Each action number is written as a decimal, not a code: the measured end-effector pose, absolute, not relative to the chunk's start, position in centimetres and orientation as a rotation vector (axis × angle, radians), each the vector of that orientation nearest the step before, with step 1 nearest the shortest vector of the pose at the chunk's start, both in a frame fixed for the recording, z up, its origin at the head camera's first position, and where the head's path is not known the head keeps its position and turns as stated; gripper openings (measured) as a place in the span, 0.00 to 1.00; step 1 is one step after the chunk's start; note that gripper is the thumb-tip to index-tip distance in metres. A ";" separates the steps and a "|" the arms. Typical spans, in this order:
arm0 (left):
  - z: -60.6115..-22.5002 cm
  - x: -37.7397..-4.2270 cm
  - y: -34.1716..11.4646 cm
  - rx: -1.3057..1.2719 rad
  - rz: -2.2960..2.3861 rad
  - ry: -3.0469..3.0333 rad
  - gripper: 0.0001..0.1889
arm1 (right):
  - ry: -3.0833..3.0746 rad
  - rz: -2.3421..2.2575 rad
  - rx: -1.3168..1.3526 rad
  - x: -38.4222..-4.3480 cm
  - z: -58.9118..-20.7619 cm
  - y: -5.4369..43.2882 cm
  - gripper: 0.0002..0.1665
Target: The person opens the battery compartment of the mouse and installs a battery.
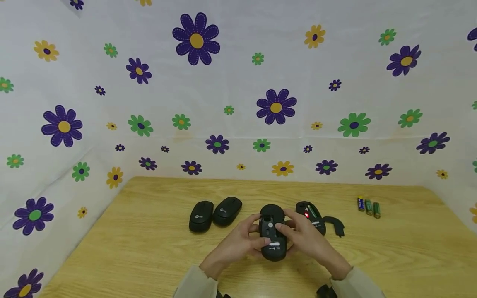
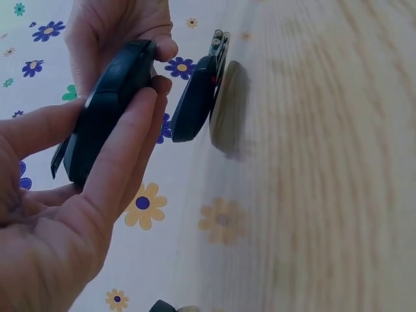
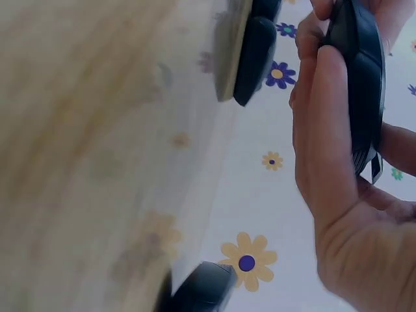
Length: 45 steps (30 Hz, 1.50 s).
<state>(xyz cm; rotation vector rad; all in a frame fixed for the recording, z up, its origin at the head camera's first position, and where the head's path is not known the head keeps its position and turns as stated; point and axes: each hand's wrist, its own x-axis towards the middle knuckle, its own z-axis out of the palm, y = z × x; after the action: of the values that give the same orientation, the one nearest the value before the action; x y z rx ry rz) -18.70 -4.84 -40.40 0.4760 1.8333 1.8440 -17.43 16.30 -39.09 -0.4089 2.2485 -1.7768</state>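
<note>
Because the held mouse (image 1: 273,234) is turned underside up, its labelled base faces you, apparently so your thumbs can work there; your left hand (image 1: 238,242) and right hand (image 1: 307,238) grip it from both sides, above the table (image 1: 149,256). Just beyond, your right hand partly hides an overturned mouse (image 1: 318,224), its battery bay probably left exposed for access, with a loose cover (image 1: 338,225) just beside it. Farther left, two upright mice (image 1: 201,216) sit close together, seemingly set aside; three batteries (image 1: 369,207) lie far right, out of the way.
</note>
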 end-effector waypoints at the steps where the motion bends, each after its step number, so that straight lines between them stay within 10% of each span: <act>1: -40.4 -18.7 -4.9 0.476 1.849 1.828 0.37 | 2.265 -1.779 -0.407 -17.5 -39.0 16.2 0.29; 11: -40.3 -18.9 -5.0 0.485 1.873 1.820 0.36 | 2.651 -1.812 -0.263 -18.5 -37.5 15.8 0.08; 19: -40.3 -19.2 -5.4 0.455 1.894 1.838 0.36 | 2.643 -1.805 -0.187 -19.2 -37.2 16.7 0.06; 25: -40.3 -19.3 -5.7 0.449 1.894 1.866 0.36 | 2.571 -1.836 -0.227 -19.5 -37.5 17.0 0.28; 34: -40.5 -19.3 -5.8 0.436 1.916 1.852 0.35 | 2.675 -1.634 -0.237 -19.8 -38.4 17.2 0.06; 45: -40.5 -19.2 -5.7 0.428 1.898 1.880 0.35 | 2.654 -1.424 -0.222 -19.8 -39.0 16.9 0.14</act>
<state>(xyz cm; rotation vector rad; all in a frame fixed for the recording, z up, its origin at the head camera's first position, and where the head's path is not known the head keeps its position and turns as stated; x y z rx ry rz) -19.17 -5.67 -40.48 0.4277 1.8803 1.8983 -19.79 16.93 -39.05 -0.2222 2.6543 -1.4243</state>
